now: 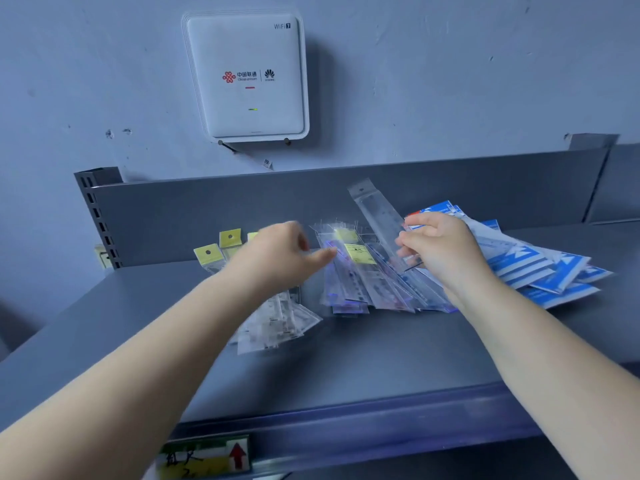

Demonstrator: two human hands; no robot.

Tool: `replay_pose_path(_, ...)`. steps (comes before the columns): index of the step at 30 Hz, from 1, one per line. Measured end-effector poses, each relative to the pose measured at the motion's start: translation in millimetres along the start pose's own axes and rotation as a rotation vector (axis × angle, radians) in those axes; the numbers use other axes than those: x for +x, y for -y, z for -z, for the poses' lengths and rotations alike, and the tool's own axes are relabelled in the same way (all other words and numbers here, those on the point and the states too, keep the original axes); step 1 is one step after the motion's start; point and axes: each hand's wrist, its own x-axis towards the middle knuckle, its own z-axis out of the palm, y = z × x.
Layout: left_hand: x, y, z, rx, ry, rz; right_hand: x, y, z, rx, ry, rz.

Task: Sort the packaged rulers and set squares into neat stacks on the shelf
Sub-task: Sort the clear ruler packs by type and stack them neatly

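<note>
Right hand (441, 249) pinches long clear-sleeved ruler (381, 220).

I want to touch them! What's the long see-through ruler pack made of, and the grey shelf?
The ruler pack in the right hand looks like thin clear plastic film around a clear, probably plastic ruler: you see the shelf through it, and it glints. The shelf looks like painted metal, matt grey, with a slotted upright at the back left; that is a guess from its look.
</note>
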Motion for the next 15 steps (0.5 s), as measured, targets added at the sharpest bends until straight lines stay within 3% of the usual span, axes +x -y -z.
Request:
replay_pose_path(6,26,-44,-48,0.136,0.117,0.007,4,-12,4,-0.129,-0.029,0.028)
replay_pose_path(15,36,-28,-45,0.143,0.142,0.069,0,-14,6,-0.148,-0.009,0.024)
